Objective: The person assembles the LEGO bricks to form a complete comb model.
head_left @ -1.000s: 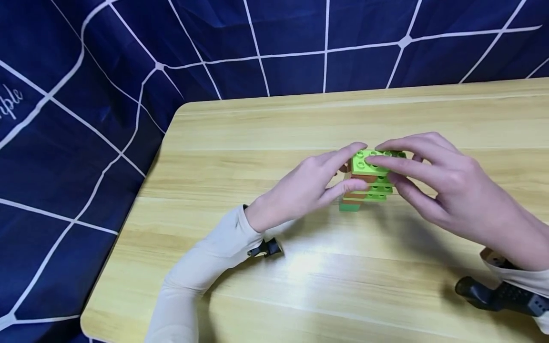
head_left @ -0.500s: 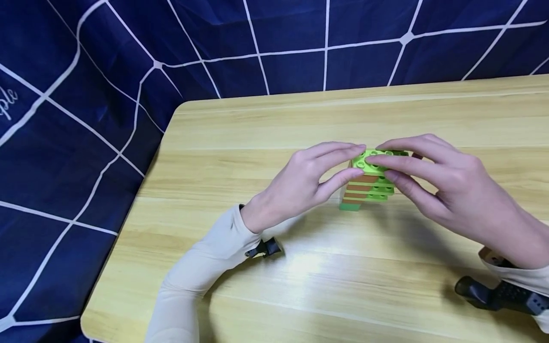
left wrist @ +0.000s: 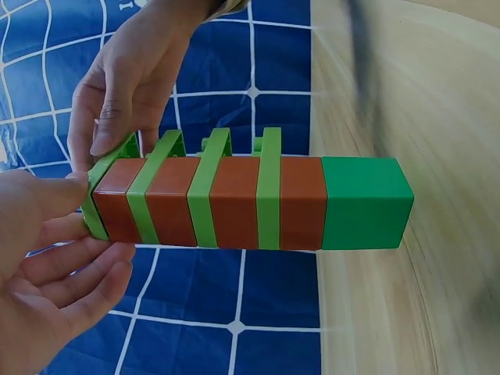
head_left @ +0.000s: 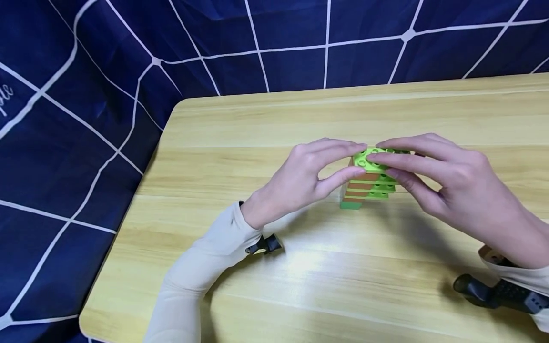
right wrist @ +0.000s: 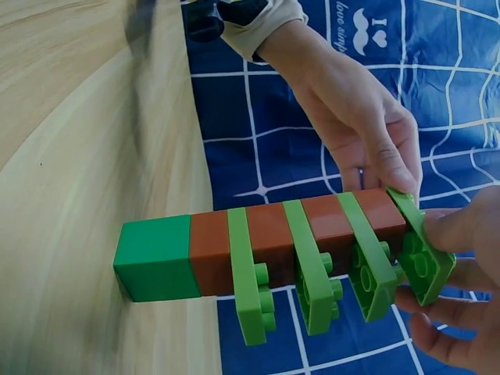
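Note:
A tower of toy building bricks stands upright on the table, with a dark green brick (left wrist: 367, 203) at its foot. Above it, brown bricks (left wrist: 168, 211) alternate with lime green plates (right wrist: 312, 273) that jut out to the right. My left hand (head_left: 300, 174) pinches the left end of the top lime green plate (head_left: 362, 163) between thumb and fingers. On the same plate, my right hand (head_left: 454, 178) grips the jutting part, thumb at the near side and fingers over the studs. The right fingers cover part of those studs in the head view.
The wooden table (head_left: 214, 157) has a rounded far left corner. A dark blue cloth with white lines (head_left: 291, 66) hangs behind it and along the left. Black wrist cameras (head_left: 268, 244) sit on both wrists, close above the tabletop.
My left thumb has risen from the tower's front to the near edge of the top plate, and the left fingers have drawn closer to it. My right hand has hardly moved.

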Action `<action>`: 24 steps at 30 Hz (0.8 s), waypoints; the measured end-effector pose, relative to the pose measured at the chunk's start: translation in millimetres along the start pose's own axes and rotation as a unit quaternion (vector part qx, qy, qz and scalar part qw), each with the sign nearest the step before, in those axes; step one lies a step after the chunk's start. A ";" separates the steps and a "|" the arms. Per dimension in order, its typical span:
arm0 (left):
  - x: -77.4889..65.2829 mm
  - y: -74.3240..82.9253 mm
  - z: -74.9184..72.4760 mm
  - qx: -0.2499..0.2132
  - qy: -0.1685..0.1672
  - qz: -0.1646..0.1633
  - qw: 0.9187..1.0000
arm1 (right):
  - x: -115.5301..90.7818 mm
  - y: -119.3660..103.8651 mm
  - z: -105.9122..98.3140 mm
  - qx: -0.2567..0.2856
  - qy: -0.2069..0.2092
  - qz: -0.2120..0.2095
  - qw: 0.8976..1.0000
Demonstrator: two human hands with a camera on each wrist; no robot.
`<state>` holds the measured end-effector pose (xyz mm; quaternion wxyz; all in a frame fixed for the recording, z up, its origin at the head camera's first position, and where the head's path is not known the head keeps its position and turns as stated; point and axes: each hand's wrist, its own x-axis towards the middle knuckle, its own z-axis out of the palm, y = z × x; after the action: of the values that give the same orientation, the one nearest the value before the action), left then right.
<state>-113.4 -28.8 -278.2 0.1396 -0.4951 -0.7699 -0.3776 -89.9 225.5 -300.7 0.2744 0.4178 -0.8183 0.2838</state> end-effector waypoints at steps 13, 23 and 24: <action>1.4 -3.6 0.9 -0.010 -0.006 -0.018 1.000 | -7.3 13.4 9.4 0.006 0.014 0.001 1.000; -1.3 0.3 1.5 -0.022 -0.015 -0.032 0.999 | -21.3 23.4 16.0 0.004 0.013 0.014 1.000; -1.2 0.6 1.0 -0.022 -0.016 -0.030 0.999 | -31.7 35.9 19.4 0.007 0.011 0.014 1.000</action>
<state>-112.1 -28.7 -279.3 0.1048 -0.4808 -0.7782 -0.3903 -108.3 246.4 -344.3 0.2763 0.4053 -0.8189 0.2979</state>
